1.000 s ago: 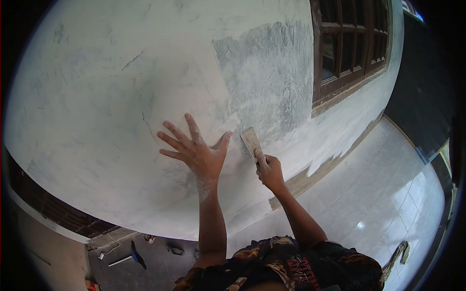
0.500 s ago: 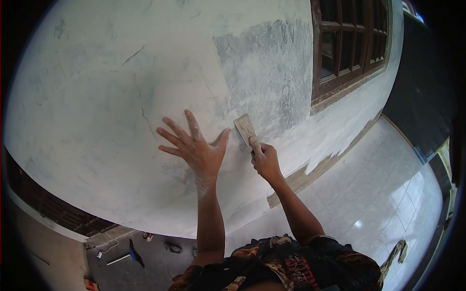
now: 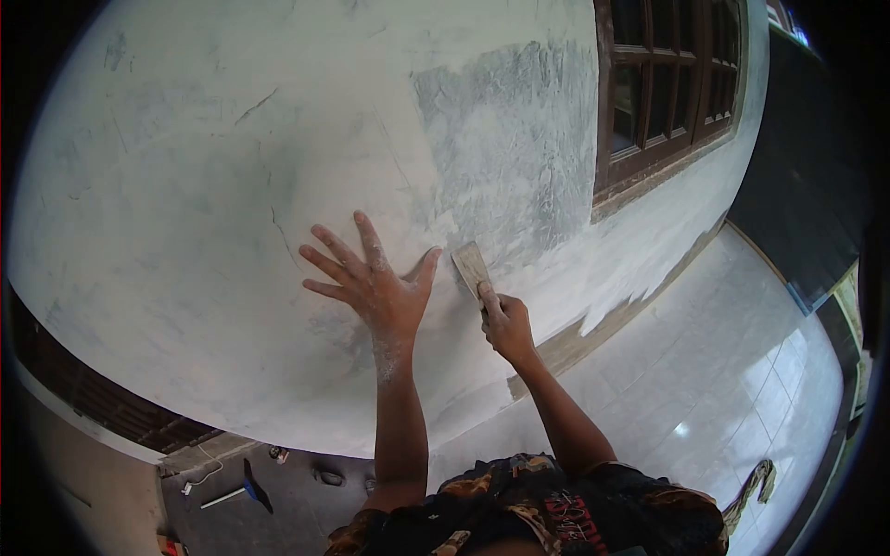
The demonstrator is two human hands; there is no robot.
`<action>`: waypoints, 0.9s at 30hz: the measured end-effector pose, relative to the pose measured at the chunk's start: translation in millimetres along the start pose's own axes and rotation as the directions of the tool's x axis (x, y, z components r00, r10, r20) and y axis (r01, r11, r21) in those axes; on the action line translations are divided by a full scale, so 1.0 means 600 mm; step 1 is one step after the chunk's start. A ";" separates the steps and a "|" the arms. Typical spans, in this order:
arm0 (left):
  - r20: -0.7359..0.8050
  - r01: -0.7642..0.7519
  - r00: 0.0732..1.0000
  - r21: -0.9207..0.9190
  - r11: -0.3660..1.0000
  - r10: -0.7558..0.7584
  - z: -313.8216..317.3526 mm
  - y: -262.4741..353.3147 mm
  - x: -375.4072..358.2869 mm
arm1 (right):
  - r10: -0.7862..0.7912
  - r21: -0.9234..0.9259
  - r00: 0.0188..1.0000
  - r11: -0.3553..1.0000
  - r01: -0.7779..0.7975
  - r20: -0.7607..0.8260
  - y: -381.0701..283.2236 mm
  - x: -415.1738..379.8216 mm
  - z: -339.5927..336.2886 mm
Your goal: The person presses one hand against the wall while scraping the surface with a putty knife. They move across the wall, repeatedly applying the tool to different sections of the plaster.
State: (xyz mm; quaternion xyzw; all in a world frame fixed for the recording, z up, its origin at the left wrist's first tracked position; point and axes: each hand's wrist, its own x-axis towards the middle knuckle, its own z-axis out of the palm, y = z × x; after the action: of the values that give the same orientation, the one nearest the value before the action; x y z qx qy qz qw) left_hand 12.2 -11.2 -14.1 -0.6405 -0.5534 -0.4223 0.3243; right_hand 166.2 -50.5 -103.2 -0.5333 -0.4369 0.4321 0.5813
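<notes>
My left hand (image 3: 375,283) lies flat on the wall (image 3: 204,241), fingers spread and dusted with white powder. Just right of its thumb, my right hand (image 3: 506,324) grips a putty knife (image 3: 470,266) with a broad, white-smeared blade. The blade is close against the wall, below the lower edge of a rougher grey patch (image 3: 519,139). Around both hands the wall is coated mostly white, with thin cracks left of my left hand.
A brown framed window (image 3: 663,93) is set in the wall at upper right. Glossy tiles (image 3: 667,361) cover the floor to the right, where a crumpled cloth (image 3: 753,496) lies. At lower left, a squeegee-like tool (image 3: 243,491) and a cable (image 3: 209,468) rest on dark flooring.
My right hand and the putty knife have moved slightly down the wall. A small white smear now shows above the blade. My left hand stays in place.
</notes>
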 end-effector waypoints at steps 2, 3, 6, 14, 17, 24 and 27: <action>-0.010 0.009 1.000 0.005 1.000 -0.009 0.002 -0.002 -0.003 | -0.009 -0.020 1.000 1.000 0.009 -0.005 -0.006 0.008 -0.001; -0.009 0.010 1.000 0.007 1.000 -0.010 0.001 -0.002 -0.003 | -0.045 0.006 0.999 0.999 0.045 0.004 -0.008 0.016 0.001; 0.008 0.008 1.000 0.022 1.000 -0.008 0.000 -0.004 -0.003 | -0.030 0.021 1.000 0.999 0.030 0.008 0.003 0.005 0.001; -0.003 0.003 1.000 0.025 1.000 -0.003 0.005 -0.005 -0.004 | -0.068 0.024 0.997 0.997 0.067 0.035 -0.008 0.016 0.005; -0.009 0.000 1.000 0.028 1.000 0.000 0.003 -0.003 -0.003 | -0.004 0.011 1.000 1.000 0.004 0.027 0.019 0.007 0.006; -0.023 -0.003 1.000 0.040 0.999 0.004 0.004 -0.003 -0.003 | -0.075 -0.019 0.997 0.997 0.076 0.025 -0.011 0.011 0.006; -0.011 -0.006 1.000 0.046 0.999 0.006 0.002 -0.006 -0.001 | -0.018 -0.017 0.999 1.000 0.018 0.026 0.004 -0.003 0.011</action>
State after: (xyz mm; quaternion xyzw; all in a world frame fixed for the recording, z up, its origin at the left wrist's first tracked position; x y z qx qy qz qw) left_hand 8.8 -10.0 -15.4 -0.6321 -0.5590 -0.4123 0.3433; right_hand 159.4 -50.6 -105.4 -0.5286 -0.4529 0.4300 0.5749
